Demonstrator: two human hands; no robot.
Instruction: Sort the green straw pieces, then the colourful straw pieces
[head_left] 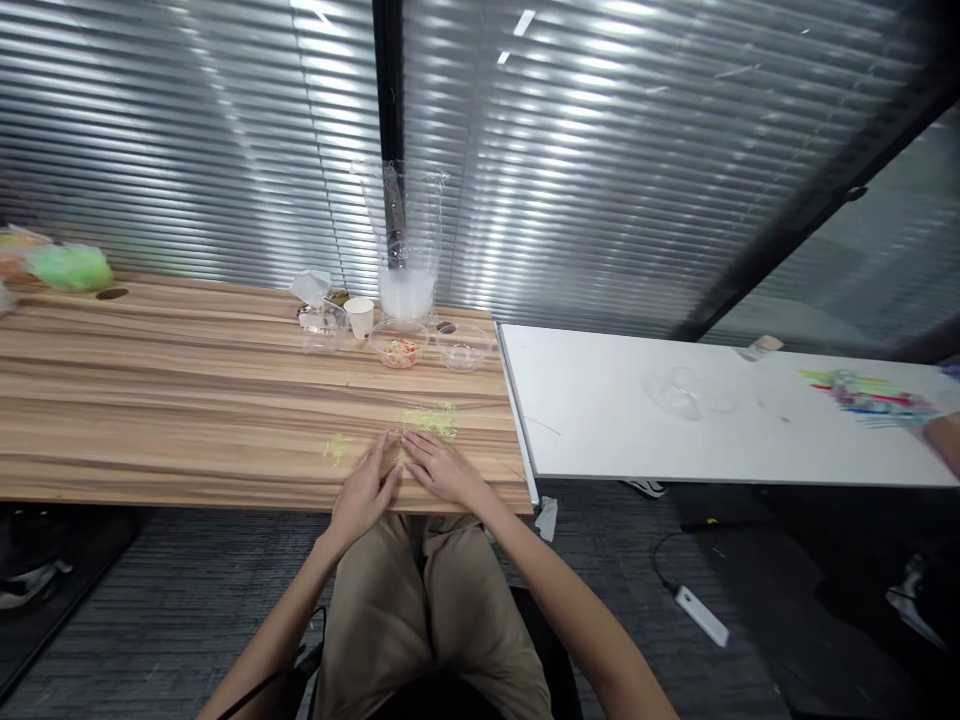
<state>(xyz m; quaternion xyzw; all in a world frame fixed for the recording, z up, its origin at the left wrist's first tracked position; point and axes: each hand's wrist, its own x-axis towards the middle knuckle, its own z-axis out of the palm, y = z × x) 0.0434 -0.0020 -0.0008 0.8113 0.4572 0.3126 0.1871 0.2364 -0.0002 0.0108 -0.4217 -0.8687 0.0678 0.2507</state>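
shreds [435, 421]: yellow-green | wooden tabletop [187, 400]: brown, dark-streaked | cup [360, 317]: cream | adjoining table [600, 430]: white | trousers [381, 600]: khaki-brown

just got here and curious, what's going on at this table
A seated person has the left hand and right hand on the wood-grain table, close together, near thin yellow-green shreds. Most lie just beyond the right hand, with a smaller patch to the left. A paper cup stands farther back.
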